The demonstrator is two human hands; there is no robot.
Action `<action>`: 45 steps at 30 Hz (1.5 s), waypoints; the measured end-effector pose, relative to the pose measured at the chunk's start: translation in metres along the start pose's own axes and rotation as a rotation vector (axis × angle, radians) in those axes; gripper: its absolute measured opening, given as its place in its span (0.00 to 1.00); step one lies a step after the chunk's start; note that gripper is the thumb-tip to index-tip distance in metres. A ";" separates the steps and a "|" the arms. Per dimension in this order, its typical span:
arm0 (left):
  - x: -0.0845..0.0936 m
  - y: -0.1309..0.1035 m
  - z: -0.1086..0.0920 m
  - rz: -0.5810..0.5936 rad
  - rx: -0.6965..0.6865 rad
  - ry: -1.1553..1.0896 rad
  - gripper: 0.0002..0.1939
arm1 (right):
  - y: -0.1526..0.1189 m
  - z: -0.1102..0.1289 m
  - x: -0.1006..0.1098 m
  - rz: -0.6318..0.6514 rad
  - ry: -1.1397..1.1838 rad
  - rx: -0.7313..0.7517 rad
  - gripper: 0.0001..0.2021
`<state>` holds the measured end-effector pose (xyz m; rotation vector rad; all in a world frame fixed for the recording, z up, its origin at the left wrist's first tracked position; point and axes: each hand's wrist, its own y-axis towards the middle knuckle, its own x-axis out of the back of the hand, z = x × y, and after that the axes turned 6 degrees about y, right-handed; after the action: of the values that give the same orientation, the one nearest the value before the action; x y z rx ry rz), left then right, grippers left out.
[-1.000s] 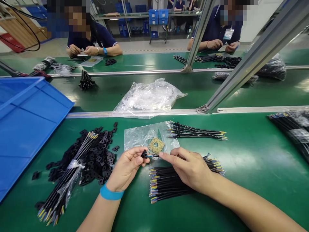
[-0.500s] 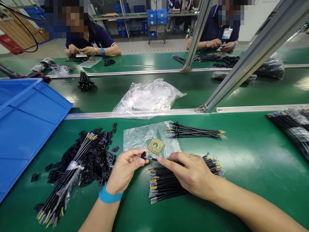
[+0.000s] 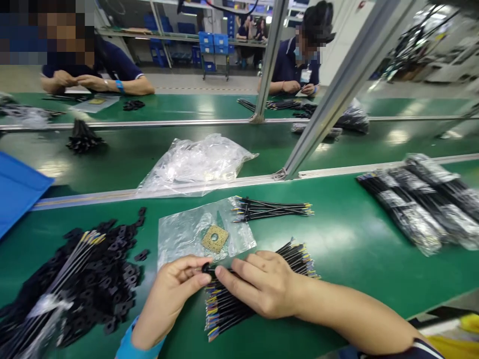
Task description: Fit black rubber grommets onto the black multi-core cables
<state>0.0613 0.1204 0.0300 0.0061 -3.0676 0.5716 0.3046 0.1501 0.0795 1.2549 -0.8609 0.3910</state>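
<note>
My left hand [image 3: 174, 289], a blue band at its wrist, pinches a small black plastic part [image 3: 205, 268] between thumb and fingertips. In my right hand [image 3: 264, 284] is a thin black cable [image 3: 213, 271], mostly covered by the fingers. The cable's end meets the black part; how far it reaches in, I cannot tell. Below the right hand lies a bundle of black cables [image 3: 228, 309] with coloured wire ends. Just beyond both hands, a square tan pad [image 3: 214, 239] with a hole rests on a clear plastic bag [image 3: 175, 234].
Loose black plastic parts [image 3: 116, 279] are heaped at left beside a tied cable bundle [image 3: 62, 284]. Several cables [image 3: 275, 209] lie behind the pad, and wrapped bundles [image 3: 415, 209] at right. A slanted metal post [image 3: 337, 94] rises beyond. Two co-workers sit across the bench.
My view has swung right, so the bench things sit further left. The cable and black part have come together; the blue wire visible between them before is now hidden.
</note>
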 end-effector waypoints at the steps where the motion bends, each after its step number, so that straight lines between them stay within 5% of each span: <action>1: -0.001 0.000 0.002 0.009 -0.017 0.004 0.18 | 0.001 0.000 -0.001 -0.022 0.010 -0.003 0.14; 7: -0.007 -0.004 -0.003 -0.021 -0.292 0.057 0.12 | -0.005 0.000 -0.010 -0.063 0.133 -0.039 0.12; 15: -0.016 -0.010 -0.018 -0.049 -0.612 0.221 0.10 | -0.005 0.009 -0.014 0.013 0.538 -0.356 0.13; 33: -0.025 -0.014 -0.010 0.032 -0.609 0.192 0.12 | 0.000 0.009 -0.015 0.149 0.832 -0.557 0.20; 37: -0.023 -0.012 -0.016 0.054 -0.598 0.228 0.12 | 0.002 0.007 -0.014 0.148 0.799 -0.491 0.20; 40: -0.001 -0.009 -0.027 0.095 -0.598 0.353 0.24 | 0.000 -0.004 -0.011 0.056 0.614 -0.359 0.14; 42: 0.024 -0.009 -0.032 -0.076 -0.574 0.494 0.28 | -0.003 -0.019 -0.008 -0.009 0.437 -0.304 0.10; 45: 0.064 -0.009 -0.028 -0.582 -0.452 0.910 0.20 | -0.011 -0.051 -0.003 -0.031 0.190 -0.331 0.08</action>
<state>-0.0020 0.1221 0.0610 0.4652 -2.0796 -0.1447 0.3278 0.1952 0.0671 0.9084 -0.7097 0.3218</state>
